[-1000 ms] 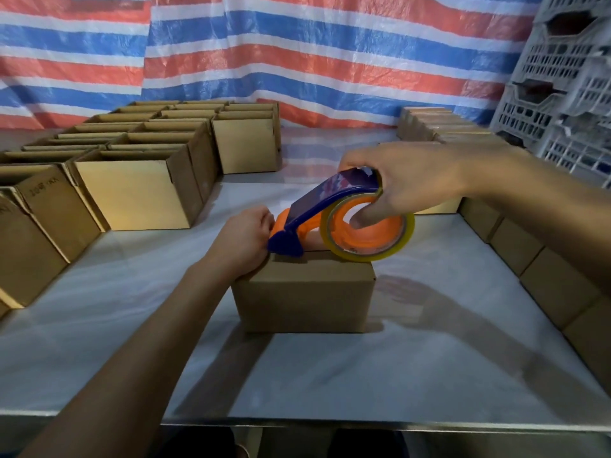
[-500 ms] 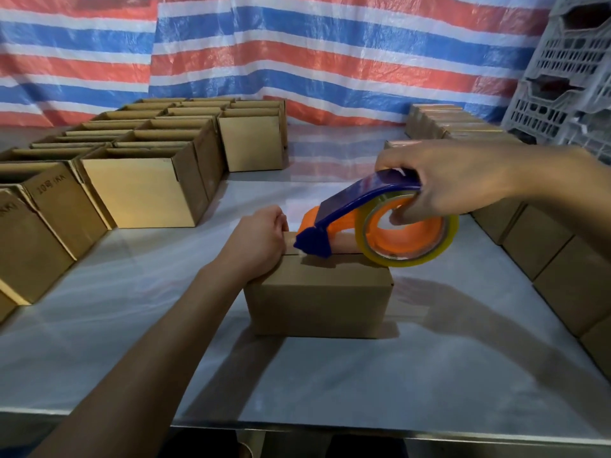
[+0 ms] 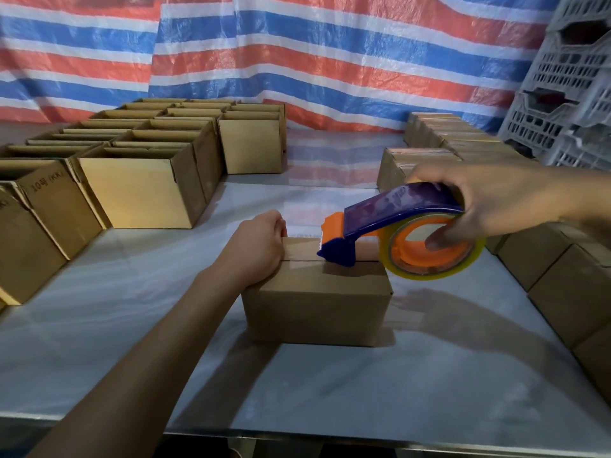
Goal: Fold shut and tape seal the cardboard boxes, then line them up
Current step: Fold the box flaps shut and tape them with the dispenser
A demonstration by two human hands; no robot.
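A small cardboard box [image 3: 317, 309] with its flaps folded shut stands in the middle of the table. My left hand [image 3: 256, 249] grips its left top edge, fingers curled over the far side. My right hand [image 3: 489, 200] holds a blue and orange tape dispenser [image 3: 390, 226] with a clear tape roll, one finger inside the roll's core. The dispenser's nose rests on the box's top seam, right of the middle, and tape lies along the seam to its left.
Several open boxes [image 3: 142, 190] stand in rows at the left and back left. Closed boxes [image 3: 562, 282] line the right edge of the table [image 3: 429, 391] and run to the back right. White plastic crates [image 3: 568, 81] are stacked at the far right. A striped tarp hangs behind.
My right hand has drawn the dispenser rightward along the top seam, away from my left hand, leaving tape behind. My left hand has stayed on the box's left edge.
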